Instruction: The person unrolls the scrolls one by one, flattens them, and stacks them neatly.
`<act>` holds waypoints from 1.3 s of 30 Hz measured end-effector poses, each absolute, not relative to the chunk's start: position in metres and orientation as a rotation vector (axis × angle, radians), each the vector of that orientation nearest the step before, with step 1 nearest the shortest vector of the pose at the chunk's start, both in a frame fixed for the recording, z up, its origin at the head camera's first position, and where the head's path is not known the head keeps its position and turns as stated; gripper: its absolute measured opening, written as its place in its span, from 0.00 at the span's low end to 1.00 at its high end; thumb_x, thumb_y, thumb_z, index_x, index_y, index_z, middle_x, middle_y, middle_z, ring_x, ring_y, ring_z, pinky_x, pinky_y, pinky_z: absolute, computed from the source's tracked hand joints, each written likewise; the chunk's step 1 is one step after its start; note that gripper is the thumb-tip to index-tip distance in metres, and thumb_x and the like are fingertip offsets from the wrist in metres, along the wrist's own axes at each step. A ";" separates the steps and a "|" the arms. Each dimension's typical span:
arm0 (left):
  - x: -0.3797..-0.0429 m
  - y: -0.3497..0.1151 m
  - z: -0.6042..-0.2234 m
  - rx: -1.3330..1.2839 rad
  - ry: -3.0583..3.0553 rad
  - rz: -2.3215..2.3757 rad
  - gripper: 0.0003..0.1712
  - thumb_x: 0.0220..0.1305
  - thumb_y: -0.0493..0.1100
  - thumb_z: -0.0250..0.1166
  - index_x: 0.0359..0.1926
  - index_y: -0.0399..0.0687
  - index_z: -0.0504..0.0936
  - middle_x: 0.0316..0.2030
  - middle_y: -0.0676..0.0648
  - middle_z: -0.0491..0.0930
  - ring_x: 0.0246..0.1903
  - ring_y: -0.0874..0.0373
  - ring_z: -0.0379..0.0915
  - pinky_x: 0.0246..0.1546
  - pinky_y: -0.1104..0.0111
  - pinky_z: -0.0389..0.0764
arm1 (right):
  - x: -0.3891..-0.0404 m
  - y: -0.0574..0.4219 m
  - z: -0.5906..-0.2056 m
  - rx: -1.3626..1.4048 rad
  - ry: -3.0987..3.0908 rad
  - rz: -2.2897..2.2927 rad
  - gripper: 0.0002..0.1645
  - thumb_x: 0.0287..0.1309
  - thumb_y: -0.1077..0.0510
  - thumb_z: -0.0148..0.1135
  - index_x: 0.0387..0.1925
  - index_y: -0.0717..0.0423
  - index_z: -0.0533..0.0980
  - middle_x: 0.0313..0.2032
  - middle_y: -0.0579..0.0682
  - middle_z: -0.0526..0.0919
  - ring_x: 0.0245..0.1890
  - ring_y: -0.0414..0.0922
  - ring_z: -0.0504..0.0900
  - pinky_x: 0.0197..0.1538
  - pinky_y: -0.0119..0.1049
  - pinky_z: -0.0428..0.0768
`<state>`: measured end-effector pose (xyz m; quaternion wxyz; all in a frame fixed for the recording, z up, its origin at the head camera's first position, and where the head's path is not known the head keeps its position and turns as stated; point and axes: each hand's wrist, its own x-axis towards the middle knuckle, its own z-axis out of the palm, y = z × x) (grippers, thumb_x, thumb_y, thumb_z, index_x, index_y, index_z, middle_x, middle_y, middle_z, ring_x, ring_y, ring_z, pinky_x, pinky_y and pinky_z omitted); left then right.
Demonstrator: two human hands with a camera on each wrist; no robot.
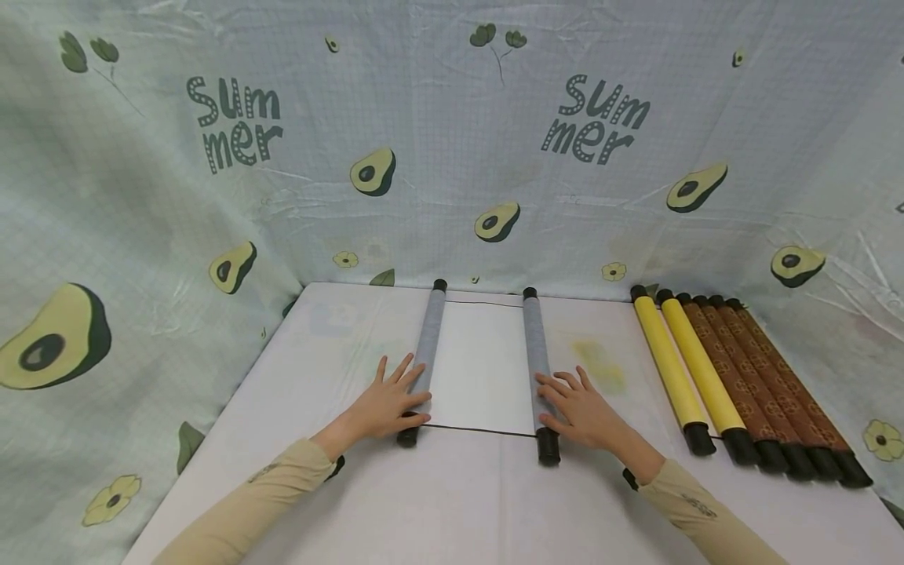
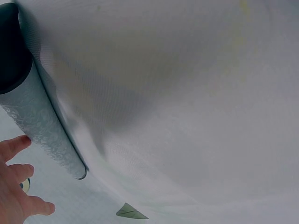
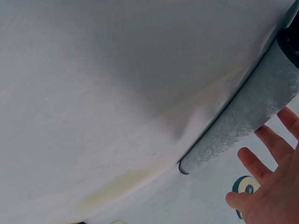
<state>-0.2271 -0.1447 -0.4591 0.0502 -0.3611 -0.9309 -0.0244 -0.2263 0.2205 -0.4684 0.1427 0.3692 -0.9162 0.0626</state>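
A partly unrolled scroll lies on the table, its white sheet [image 1: 484,361] between a grey left roll [image 1: 431,326] and a grey right roll [image 1: 535,329]. Both rolls end in black knobs. My left hand [image 1: 381,404] rests on the near part of the left roll, fingers spread. On the right roll's near part lies my right hand [image 1: 582,408], its fingers extended. The left wrist view shows the patterned roll [image 2: 46,121] with its black knob [image 2: 13,51] beside my spread fingers. Fingertips meet the other roll [image 3: 243,112] in the right wrist view.
Two yellow rolls [image 1: 667,357] lie at the right of the white table [image 1: 466,502]. Beside them are several brown patterned rolls [image 1: 777,384] with black knobs, side by side. A cloth [image 1: 438,102] printed with avocados hangs behind the table and along its sides.
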 end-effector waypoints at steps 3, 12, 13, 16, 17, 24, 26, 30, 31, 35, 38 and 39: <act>-0.227 -0.146 -0.459 -1.090 -2.849 -0.083 0.26 0.61 0.64 0.46 0.53 0.59 0.74 0.65 0.39 0.55 0.67 0.40 0.38 0.58 0.36 0.41 | -0.225 0.224 -0.469 1.055 -2.652 0.166 0.22 0.54 0.47 0.56 0.49 0.52 0.72 0.58 0.53 0.70 0.55 0.55 0.68 0.58 0.65 0.53; -0.227 -0.148 -0.459 -1.084 -2.835 -0.065 0.27 0.60 0.63 0.47 0.54 0.56 0.74 0.65 0.41 0.57 0.67 0.39 0.38 0.57 0.35 0.42 | -0.223 0.232 -0.467 1.045 -2.692 0.149 0.20 0.57 0.45 0.53 0.52 0.37 0.72 0.60 0.53 0.68 0.56 0.55 0.67 0.58 0.65 0.50; -0.227 -0.148 -0.459 -1.087 -2.820 -0.054 0.27 0.60 0.63 0.47 0.53 0.55 0.74 0.65 0.42 0.58 0.67 0.39 0.39 0.57 0.35 0.43 | -0.222 0.233 -0.466 1.042 -2.696 0.145 0.20 0.57 0.45 0.53 0.52 0.36 0.73 0.60 0.53 0.68 0.56 0.55 0.66 0.58 0.65 0.51; -0.226 -0.149 -0.457 -1.095 -2.786 -0.041 0.28 0.60 0.63 0.48 0.53 0.52 0.73 0.64 0.44 0.61 0.66 0.39 0.42 0.55 0.34 0.45 | -0.220 0.235 -0.465 1.032 -2.712 0.158 0.19 0.57 0.45 0.53 0.50 0.37 0.74 0.60 0.54 0.68 0.56 0.55 0.66 0.58 0.65 0.50; -0.225 -0.149 -0.457 -1.094 -2.787 -0.032 0.29 0.60 0.63 0.48 0.54 0.52 0.72 0.63 0.44 0.61 0.66 0.39 0.43 0.55 0.34 0.46 | -0.219 0.235 -0.464 1.028 -2.715 0.161 0.18 0.57 0.45 0.53 0.50 0.38 0.74 0.60 0.54 0.68 0.57 0.55 0.66 0.58 0.65 0.51; -0.221 -0.157 -0.455 -1.044 -2.837 -0.033 0.33 0.59 0.63 0.49 0.58 0.48 0.69 0.63 0.45 0.61 0.66 0.38 0.42 0.57 0.35 0.43 | -0.217 0.239 -0.463 1.005 -2.706 0.142 0.18 0.55 0.45 0.54 0.48 0.43 0.75 0.58 0.55 0.70 0.57 0.56 0.65 0.58 0.64 0.51; -0.220 -0.161 -0.455 -1.037 -2.842 -0.054 0.31 0.59 0.62 0.50 0.58 0.51 0.70 0.63 0.44 0.61 0.66 0.37 0.41 0.57 0.35 0.43 | -0.217 0.240 -0.464 1.004 -2.711 0.135 0.20 0.56 0.45 0.54 0.48 0.46 0.74 0.59 0.55 0.69 0.57 0.56 0.64 0.59 0.63 0.51; -0.217 -0.167 -0.457 -1.020 -2.854 -0.078 0.26 0.60 0.61 0.51 0.56 0.58 0.72 0.64 0.43 0.60 0.66 0.36 0.39 0.57 0.35 0.41 | -0.217 0.242 -0.465 1.001 -2.711 0.145 0.22 0.55 0.45 0.54 0.48 0.51 0.73 0.59 0.53 0.69 0.58 0.56 0.63 0.60 0.63 0.50; -0.217 -0.168 -0.458 -1.017 -2.853 -0.083 0.25 0.59 0.61 0.51 0.55 0.59 0.73 0.64 0.43 0.59 0.66 0.35 0.39 0.57 0.35 0.41 | -0.217 0.243 -0.466 1.000 -2.707 0.147 0.22 0.55 0.45 0.54 0.48 0.52 0.73 0.59 0.53 0.69 0.58 0.56 0.64 0.59 0.63 0.50; -0.216 -0.172 -0.458 -0.994 -2.846 -0.097 0.23 0.59 0.61 0.52 0.52 0.59 0.76 0.64 0.41 0.59 0.66 0.35 0.39 0.57 0.35 0.42 | -0.216 0.247 -0.467 0.987 -2.700 0.143 0.22 0.54 0.45 0.55 0.48 0.51 0.73 0.58 0.53 0.70 0.57 0.56 0.65 0.59 0.63 0.51; -0.215 -0.175 -0.459 -0.986 -2.829 -0.102 0.24 0.58 0.61 0.52 0.51 0.57 0.76 0.63 0.40 0.60 0.65 0.34 0.40 0.56 0.34 0.43 | -0.214 0.250 -0.468 0.985 -2.699 0.153 0.21 0.54 0.45 0.56 0.48 0.47 0.73 0.58 0.54 0.70 0.57 0.56 0.65 0.59 0.63 0.50; -0.215 -0.176 -0.459 -0.984 -2.823 -0.102 0.25 0.58 0.61 0.52 0.52 0.56 0.75 0.63 0.39 0.60 0.65 0.33 0.41 0.56 0.34 0.44 | -0.213 0.252 -0.468 0.984 -2.697 0.159 0.20 0.54 0.45 0.56 0.49 0.45 0.74 0.58 0.55 0.70 0.57 0.56 0.65 0.59 0.63 0.50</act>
